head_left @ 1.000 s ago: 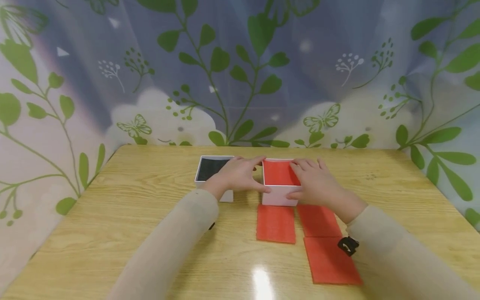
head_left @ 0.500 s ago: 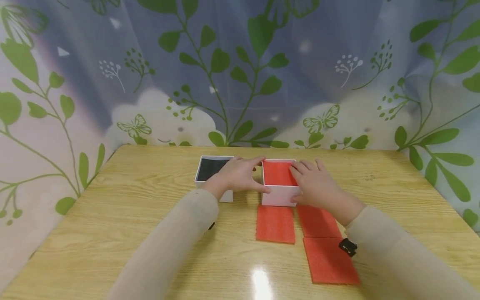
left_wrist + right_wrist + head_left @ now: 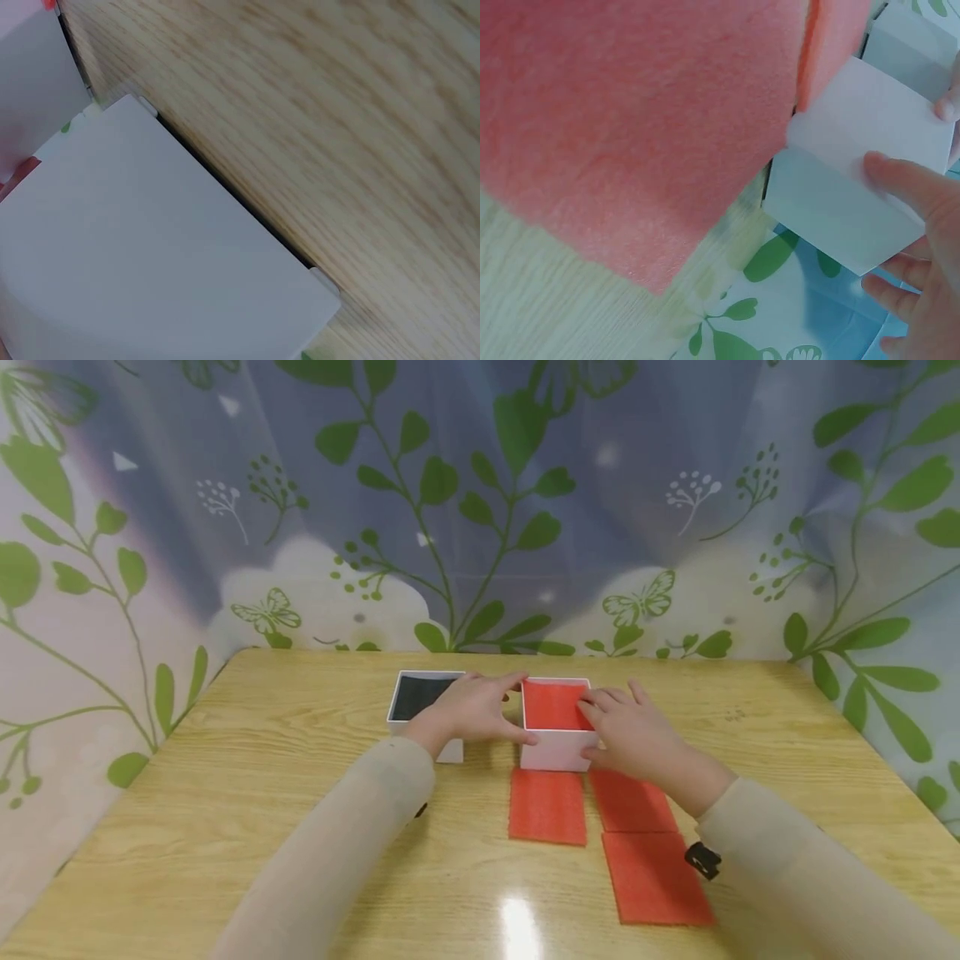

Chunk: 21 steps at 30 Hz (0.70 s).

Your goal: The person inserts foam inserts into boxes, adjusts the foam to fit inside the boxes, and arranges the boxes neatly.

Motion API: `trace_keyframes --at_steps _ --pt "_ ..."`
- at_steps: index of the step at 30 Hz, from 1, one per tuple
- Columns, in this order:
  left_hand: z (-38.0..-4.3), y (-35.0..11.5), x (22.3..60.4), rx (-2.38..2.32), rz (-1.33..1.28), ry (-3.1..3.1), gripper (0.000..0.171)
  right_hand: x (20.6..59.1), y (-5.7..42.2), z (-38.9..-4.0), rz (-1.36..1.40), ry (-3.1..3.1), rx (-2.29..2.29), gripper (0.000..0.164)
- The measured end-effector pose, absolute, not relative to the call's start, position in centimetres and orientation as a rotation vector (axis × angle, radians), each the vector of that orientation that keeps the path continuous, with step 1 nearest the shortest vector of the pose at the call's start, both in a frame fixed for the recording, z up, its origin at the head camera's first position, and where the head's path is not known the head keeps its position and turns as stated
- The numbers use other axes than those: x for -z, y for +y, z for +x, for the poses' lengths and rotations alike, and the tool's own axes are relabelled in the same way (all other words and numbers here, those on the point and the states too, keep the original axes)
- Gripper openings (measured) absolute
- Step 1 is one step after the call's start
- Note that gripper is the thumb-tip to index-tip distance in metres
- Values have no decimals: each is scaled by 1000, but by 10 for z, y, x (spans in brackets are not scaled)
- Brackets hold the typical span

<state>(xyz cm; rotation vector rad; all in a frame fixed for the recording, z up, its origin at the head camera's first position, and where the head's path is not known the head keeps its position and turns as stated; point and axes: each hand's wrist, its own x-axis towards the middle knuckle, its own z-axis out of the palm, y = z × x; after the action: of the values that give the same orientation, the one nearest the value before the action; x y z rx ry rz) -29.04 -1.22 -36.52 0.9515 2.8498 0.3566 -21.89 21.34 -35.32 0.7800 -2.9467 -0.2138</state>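
Observation:
A white open-topped box (image 3: 555,752), with a red sheet (image 3: 553,706) inside, stands near the middle of the table. My left hand (image 3: 474,708) spans its left side, thumb at the front corner and forefinger at the back corner. My right hand (image 3: 637,735) is at its right side; fingertips reach the rim beside the red sheet, and the thumb presses the front wall, as the right wrist view shows. Three red felt-like squares (image 3: 547,807) lie before the box. A second white box (image 3: 452,752) holding something black (image 3: 420,695) stands left, partly hidden by my left hand.
The wooden table (image 3: 247,793) ends at the back against a leaf-patterned curtain (image 3: 480,527). In the left wrist view, the wall of a white box (image 3: 165,240) fills much of the frame. A large red square (image 3: 630,135) lies close in the right wrist view.
My right fingers and thumb have shifted slightly at the box's right side. The left hand keeps its hold, and both boxes and the red squares stay in place.

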Motion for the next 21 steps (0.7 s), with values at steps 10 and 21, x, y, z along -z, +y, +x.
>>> trace_keyframes --at_steps 10,21 --pt "-290 -14 364 -387 951 2830 104 352 216 -216 881 -2792 120 36" --pt "-290 -13 365 -377 969 2849 102 350 212 -209 960 -2671 138 14"
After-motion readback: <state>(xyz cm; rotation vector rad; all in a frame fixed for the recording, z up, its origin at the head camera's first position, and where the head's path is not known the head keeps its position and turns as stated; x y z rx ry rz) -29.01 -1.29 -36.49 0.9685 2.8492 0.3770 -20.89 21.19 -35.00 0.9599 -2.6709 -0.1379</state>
